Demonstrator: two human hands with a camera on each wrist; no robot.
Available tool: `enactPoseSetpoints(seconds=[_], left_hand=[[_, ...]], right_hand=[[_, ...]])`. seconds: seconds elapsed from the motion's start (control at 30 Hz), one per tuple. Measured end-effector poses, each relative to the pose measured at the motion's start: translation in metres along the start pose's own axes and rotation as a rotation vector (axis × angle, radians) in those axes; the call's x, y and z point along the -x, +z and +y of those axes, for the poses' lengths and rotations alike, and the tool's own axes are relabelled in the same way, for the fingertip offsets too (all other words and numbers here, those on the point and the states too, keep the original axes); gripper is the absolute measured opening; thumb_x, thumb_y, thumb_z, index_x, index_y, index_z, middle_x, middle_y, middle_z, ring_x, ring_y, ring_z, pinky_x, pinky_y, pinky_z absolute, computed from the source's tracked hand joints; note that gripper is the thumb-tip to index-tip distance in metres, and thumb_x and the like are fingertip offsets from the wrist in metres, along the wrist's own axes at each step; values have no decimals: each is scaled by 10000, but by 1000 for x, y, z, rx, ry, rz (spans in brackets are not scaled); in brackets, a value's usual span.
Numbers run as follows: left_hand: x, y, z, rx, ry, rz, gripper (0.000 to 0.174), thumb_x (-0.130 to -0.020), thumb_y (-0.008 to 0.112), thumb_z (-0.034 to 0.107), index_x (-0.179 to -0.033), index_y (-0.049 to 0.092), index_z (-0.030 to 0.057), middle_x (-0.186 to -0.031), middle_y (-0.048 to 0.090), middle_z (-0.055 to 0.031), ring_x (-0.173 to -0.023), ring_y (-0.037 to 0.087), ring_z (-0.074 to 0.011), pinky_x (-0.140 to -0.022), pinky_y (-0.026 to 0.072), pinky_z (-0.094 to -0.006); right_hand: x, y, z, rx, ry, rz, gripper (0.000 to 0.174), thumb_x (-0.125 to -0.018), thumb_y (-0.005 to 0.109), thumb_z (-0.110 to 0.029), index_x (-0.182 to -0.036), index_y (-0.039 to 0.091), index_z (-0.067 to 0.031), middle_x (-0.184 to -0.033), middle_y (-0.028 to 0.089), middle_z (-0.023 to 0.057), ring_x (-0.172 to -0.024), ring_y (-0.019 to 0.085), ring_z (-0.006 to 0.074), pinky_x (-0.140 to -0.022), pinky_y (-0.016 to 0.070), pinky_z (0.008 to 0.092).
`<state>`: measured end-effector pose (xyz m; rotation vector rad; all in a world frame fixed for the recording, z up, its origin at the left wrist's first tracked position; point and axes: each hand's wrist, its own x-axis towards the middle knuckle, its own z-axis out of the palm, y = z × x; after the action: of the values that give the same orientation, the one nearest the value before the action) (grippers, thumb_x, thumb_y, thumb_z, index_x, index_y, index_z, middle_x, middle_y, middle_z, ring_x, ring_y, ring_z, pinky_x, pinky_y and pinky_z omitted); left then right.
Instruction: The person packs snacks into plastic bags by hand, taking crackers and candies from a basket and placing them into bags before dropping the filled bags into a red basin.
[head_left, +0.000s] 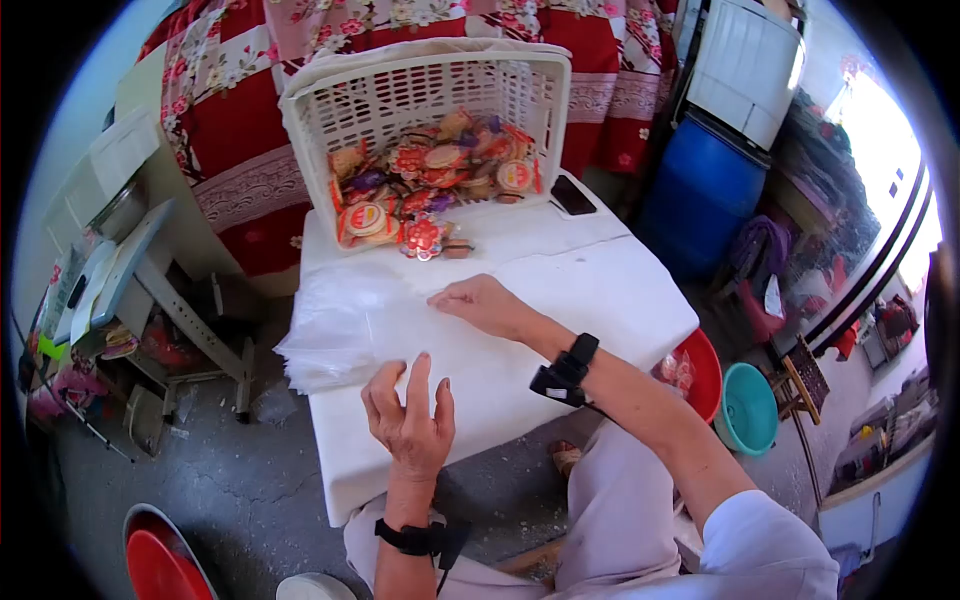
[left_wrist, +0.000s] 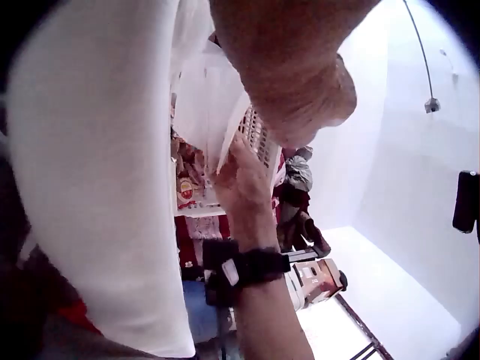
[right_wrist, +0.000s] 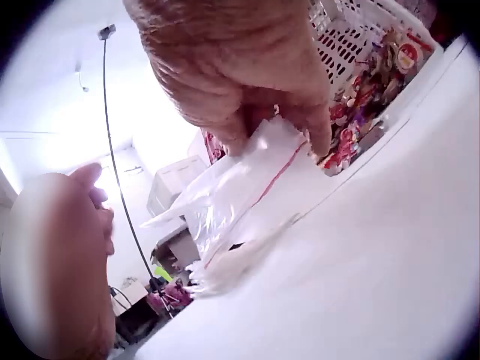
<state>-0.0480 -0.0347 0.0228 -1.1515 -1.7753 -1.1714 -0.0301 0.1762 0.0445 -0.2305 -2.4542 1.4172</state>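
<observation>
1. The white tabletop (head_left: pixel 560 290) spreads beneath the basket and out toward you.
2. The white lattice basket (head_left: pixel 430 90) leans with its opening toward you.
3. The stack of clear bags (head_left: pixel 330 325) lies on your side of the basket, toward its left.
4. Your right hand (head_left: pixel 485 305) pinches a red-lined clear bag (right_wrist: pixel 247 187), in front of the basket.
5. Your left hand (head_left: pixel 410 420) is released, fingers apart, farther from the basket.
6. A phone (head_left: pixel 573 195) lies just right of the basket.
7. Wrapped snacks (head_left: pixel 445 158) heap inside the basket.
</observation>
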Motion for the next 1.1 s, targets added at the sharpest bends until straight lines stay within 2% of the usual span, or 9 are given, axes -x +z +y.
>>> enactPoseSetpoints(seconds=[0.1,0.23,0.3,0.4,0.53,0.7,0.8,1.03,1.1], left_hand=[[-3,0,9,-164,59,-186,492,-701,728,48,-1175,611,110,-1120,531,-105,-995,515,-318,-857,401,-443],[7,11,-3,11,138,-275,272,-696,708,51,-963,673,88,-997,571,-85,-937,530,-300,-818,413,-423],[11,13,0,59,101,-323,174,-731,672,54,-904,662,76,-944,577,-74,-894,533,-284,-783,407,-414],[21,19,0,76,22,-391,72,-782,625,52,-849,652,54,-863,592,-74,-827,537,-274,-736,405,-408],[27,27,-3,38,-63,-385,79,-818,594,39,-866,654,24,-793,610,-103,-775,546,-299,-697,425,-419],[24,26,-1,94,-134,-295,87,-802,606,-1,-877,649,-10,-757,624,-123,-700,552,-311,-637,440,-411],[13,21,3,108,-75,-98,119,-780,621,-33,-893,653,-15,-764,638,-128,-689,565,-308,-628,454,-395],[10,27,13,137,-33,-53,138,-743,646,-65,-868,659,-9,-796,646,-128,-734,574,-314,-670,470,-388],[10,26,11,134,-43,-53,124,-730,655,-56,-840,654,1,-783,636,-121,-734,564,-309,-669,461,-391]], right_hand=[[36,-17,3,60,11,-82,263,-914,580,-182,-1079,673,0,-1089,679,152,-986,637,219,-901,477,315],[65,-22,30,70,40,-103,264,-913,571,-180,-1092,667,-10,-1154,650,170,-1058,616,252,-933,465,338],[75,-21,40,562,-481,288,245,-889,590,-132,-1082,647,8,-978,685,155,-888,647,264,-830,496,302],[106,-26,25,293,-12,469,235,-879,576,-126,-1080,633,-18,-982,654,169,-880,622,320,-789,496,354],[143,-13,16,236,122,498,217,-876,573,-126,-1063,642,-42,-1002,635,156,-852,617,293,-742,488,371],[158,33,15,932,-284,103,368,-886,585,-367,-1146,636,-111,-1271,552,134,-1178,513,324,-926,406,561],[153,56,9,860,-233,71,484,-876,554,-484,-1202,611,-130,-1378,473,128,-1292,400,369,-965,292,688],[120,98,-2,815,-195,-106,501,-897,529,-355,-1314,494,-79,-1410,411,158,-1347,326,397,-1027,159,718],[124,95,4,751,-334,45,412,-874,544,-238,-1240,550,-48,-1296,513,169,-1273,423,385,-1027,267,648]])
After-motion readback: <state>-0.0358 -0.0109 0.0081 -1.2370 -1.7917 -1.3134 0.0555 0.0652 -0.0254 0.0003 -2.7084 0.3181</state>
